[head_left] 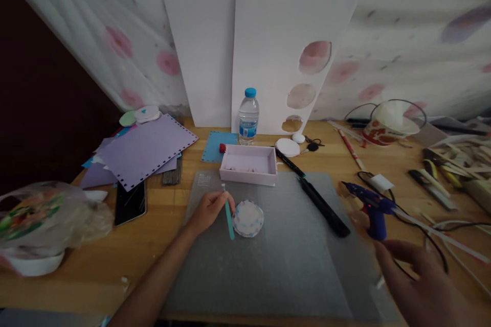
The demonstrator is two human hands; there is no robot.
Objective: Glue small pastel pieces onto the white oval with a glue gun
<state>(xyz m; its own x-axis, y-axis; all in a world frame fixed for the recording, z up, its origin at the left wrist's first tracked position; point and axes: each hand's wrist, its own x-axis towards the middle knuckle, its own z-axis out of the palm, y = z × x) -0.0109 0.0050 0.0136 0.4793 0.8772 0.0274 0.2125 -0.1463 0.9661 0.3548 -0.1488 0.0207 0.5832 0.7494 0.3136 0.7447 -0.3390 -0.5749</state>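
My left hand [213,209] is closed on a thin teal strip [229,217], its fingers pinched near the upper part. The strip points down toward me, and its top end looks whitish. Just right of those fingers, a small round white piece with a blue-spotted, ruffled edge [248,218] lies on the grey cutting mat [268,276]. At the lower right, my right hand [422,281] is slightly blurred, thumb and fingers apart, with nothing visible in it. Close beyond its fingertips is a blue hot glue gun [370,207] with a small red light and a long glue stick in its back.
A pale box [249,163] sits at the mat's back edge, before a water bottle [249,117]. A black utility knife [324,208] lies on the mat's right side. Purple paper sheets [148,148] partly cover a phone [131,203]. Cables and wooden sticks [462,153] crowd the right.
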